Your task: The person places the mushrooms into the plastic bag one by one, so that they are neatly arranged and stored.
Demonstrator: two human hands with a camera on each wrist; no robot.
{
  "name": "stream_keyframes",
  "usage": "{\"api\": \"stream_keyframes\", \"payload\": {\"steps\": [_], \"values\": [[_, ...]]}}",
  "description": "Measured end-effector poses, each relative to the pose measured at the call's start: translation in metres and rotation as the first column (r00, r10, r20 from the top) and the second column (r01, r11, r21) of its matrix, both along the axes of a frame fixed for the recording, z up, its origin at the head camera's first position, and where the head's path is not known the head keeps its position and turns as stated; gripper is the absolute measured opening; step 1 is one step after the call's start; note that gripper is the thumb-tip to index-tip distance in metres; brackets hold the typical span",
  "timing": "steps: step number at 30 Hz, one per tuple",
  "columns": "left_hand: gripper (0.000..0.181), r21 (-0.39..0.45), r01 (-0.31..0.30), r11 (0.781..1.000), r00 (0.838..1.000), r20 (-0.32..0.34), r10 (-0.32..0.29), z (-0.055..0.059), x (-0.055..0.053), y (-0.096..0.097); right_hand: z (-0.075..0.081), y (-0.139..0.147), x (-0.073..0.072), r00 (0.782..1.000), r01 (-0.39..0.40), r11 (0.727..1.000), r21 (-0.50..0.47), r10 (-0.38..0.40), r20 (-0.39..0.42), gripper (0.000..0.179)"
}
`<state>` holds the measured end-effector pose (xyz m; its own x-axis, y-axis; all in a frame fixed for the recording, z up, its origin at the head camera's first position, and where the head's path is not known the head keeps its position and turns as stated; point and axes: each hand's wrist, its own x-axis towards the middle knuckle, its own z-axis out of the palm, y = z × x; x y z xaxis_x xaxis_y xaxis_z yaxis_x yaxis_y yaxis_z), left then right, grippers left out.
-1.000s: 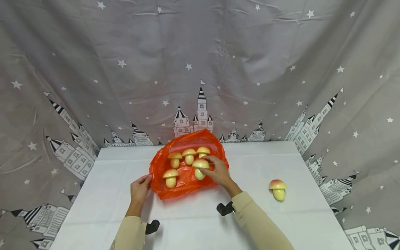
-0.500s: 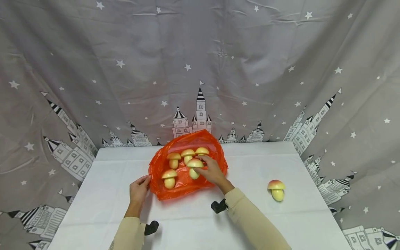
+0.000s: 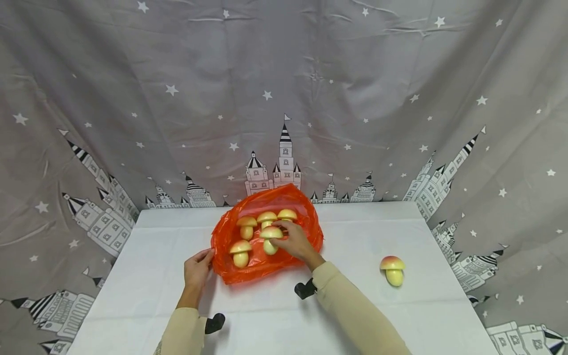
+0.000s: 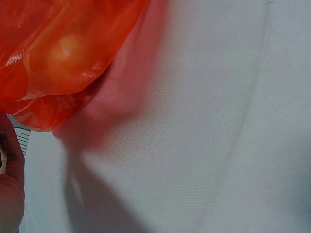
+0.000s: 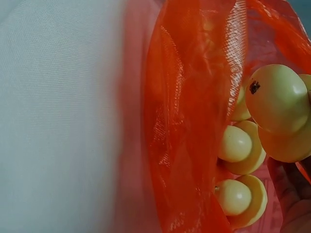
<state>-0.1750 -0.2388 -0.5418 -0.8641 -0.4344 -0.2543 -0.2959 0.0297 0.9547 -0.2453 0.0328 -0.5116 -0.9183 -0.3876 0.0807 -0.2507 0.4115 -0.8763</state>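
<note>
An orange-red plastic bag [image 3: 253,273] lies spread with its mouth toward me, several toy mushrooms [image 3: 241,247] inside it. At its left edge my left hand [image 3: 196,271] pinches the rim between thumb and fingers; in the left wrist view only part of that hand [image 4: 10,179] shows beside the bag [image 4: 63,58]. My right hand [image 3: 295,242] reaches into the bag and grips one yellow mushroom [image 3: 270,232] with a reddish cap. Close up in the right wrist view, this mushroom [image 5: 279,99] shows its stem end with a dark mark, and the fingers [image 5: 286,187] are partly cut off.
One more mushroom [image 3: 393,268] lies on the white table [image 3: 355,236], to the right of the bag. Behind the table hangs a grey curtain [image 3: 199,123] printed with stars and castles. Black wrist cameras [image 3: 215,323] sit by both sleeves.
My right hand has moved left inside the bag, carrying the mushroom toward the others. My left hand stays on the bag's edge.
</note>
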Motion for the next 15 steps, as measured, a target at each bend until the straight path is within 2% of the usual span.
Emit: {"api": "stream_keyframes", "payload": {"steps": [9,15], "values": [[0.038,0.001,-0.003,1.0,1.0,0.001,0.003,-0.001,-0.001,0.0,-0.005,-0.013,-0.006,1.0,0.0,0.999,0.05,-0.001,0.028,0.043],[0.038,-0.003,-0.002,1.0,1.0,-0.016,0.002,-0.003,-0.001,-0.001,-0.01,-0.019,-0.006,0.996,0.016,0.999,0.037,-0.02,0.082,0.042]]}}
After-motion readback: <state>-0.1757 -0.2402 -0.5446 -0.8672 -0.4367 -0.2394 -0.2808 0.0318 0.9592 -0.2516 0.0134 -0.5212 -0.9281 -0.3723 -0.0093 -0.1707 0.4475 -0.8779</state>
